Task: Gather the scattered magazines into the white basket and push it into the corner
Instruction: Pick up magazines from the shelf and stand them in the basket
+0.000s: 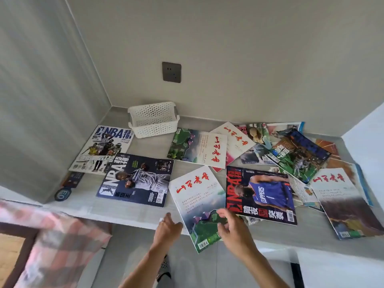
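Note:
Several magazines lie scattered on a grey ledge [128, 210]. The white perforated basket [153, 119] stands empty at the back, near the left corner. A white magazine with red script [197, 202] hangs over the ledge's front edge. My left hand [168, 227] is at its left edge and my right hand [232, 227] rests over its lower right part, fingers spread; neither clearly grips it. Two dark NBA magazines [137, 179] [261, 196] flank it. A white NBA magazine [104, 148] lies at the far left.
More magazines pile up at the right [299, 152] [342, 202], reaching the white side wall. A dark socket plate [171, 72] is on the back wall. A small dark card and round badge [63, 193] lie at the ledge's left. A pink checked cloth [56, 246] is at lower left.

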Motion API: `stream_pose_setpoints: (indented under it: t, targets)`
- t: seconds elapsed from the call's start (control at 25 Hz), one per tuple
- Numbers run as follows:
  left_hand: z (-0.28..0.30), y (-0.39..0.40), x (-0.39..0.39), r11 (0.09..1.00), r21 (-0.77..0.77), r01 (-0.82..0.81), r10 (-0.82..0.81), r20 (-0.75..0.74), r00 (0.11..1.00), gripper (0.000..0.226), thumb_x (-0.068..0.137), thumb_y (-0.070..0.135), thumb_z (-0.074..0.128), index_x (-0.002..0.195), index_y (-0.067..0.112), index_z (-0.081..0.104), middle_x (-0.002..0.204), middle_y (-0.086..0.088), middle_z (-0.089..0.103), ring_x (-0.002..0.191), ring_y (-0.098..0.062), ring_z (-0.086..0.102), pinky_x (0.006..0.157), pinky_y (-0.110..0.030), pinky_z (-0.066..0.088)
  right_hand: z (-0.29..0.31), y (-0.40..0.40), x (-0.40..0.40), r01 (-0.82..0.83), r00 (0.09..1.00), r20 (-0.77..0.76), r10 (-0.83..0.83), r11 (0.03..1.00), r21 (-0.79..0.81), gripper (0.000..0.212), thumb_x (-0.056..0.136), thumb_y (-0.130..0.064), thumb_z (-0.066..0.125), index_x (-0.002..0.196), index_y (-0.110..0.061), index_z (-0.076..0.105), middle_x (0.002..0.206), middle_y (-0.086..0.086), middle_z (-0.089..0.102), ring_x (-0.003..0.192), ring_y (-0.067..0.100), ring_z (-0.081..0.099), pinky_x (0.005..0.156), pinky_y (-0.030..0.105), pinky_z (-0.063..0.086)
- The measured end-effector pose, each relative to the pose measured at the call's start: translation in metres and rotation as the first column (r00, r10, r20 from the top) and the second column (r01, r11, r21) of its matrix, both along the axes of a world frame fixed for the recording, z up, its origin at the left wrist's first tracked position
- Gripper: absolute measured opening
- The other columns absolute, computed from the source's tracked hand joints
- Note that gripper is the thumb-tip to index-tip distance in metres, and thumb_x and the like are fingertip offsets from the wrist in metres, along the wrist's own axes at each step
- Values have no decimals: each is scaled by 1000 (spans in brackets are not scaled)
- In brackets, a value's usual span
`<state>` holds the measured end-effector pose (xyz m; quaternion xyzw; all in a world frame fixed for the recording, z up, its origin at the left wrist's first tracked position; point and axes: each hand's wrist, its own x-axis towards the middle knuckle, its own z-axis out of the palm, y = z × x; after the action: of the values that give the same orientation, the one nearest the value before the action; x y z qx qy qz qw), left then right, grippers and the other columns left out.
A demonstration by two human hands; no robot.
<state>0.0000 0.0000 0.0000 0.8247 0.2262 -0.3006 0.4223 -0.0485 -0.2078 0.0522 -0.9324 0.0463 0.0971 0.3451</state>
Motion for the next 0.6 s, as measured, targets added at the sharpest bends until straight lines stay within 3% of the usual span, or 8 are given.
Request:
stream_pose_setpoints:
  t: [0.08,0.16,0.24,0.32,0.44,0.52,0.6]
  targets:
    - [-23,-10,21,981,-103,-165,152,-124,981,53,80,30,62,127,14,43,120,-14,59,95,-26,58,79,-32,49,-20,6,31,59,990,-126,-62,998,-27,37,90,-16,60,126,-21,52,125,-5,61,107,12,60,93,29,50]
    - [-32,-21,31,908,-173,-383,334,-255,907,44,81,26,65,120,14,47,119,-16,58,98,-29,56,85,-35,49,-33,9,43,97,960,-255,-114,992,-79,44,89,-21,62,130,-23,48,131,-6,55,115,12,54,97,30,47]
    - [-32,-24,44,796,-219,-564,471,-360,805,31,81,22,66,108,9,57,94,-12,62,84,-26,55,76,-34,48,-50,8,44,113,914,-380,-141,989,-95,53,87,-26,62,136,-23,43,140,-6,47,123,17,50,100,35,46]
    - [-25,-30,60,719,-301,-626,467,-458,756,16,81,15,67,94,9,62,70,-6,54,64,-20,46,63,-30,38,-60,7,40,79,879,-457,-136,987,-142,57,84,-23,58,139,-24,42,150,-6,39,132,18,45,105,32,43]
    - [-12,-63,79,794,-335,-508,390,-360,848,13,88,8,60,93,19,58,84,0,61,73,-15,55,60,-28,49,-66,-6,45,92,865,-480,-146,986,-136,45,83,-20,57,128,-26,54,137,-7,54,117,15,58,95,26,47]
    - [-1,-79,85,866,-308,-395,350,-191,917,18,91,2,51,96,19,54,92,1,60,64,-5,57,46,-22,54,-62,-19,61,107,856,-505,-113,993,-41,25,85,-19,59,108,-27,64,110,-5,69,95,11,67,85,30,53]
    - [11,-76,84,885,-358,-298,303,-46,952,23,85,-1,50,97,16,58,89,-1,67,53,-2,64,49,-26,59,-56,-34,85,139,869,-490,-75,986,97,18,87,-14,61,88,-31,66,89,-4,72,74,3,67,75,31,56]
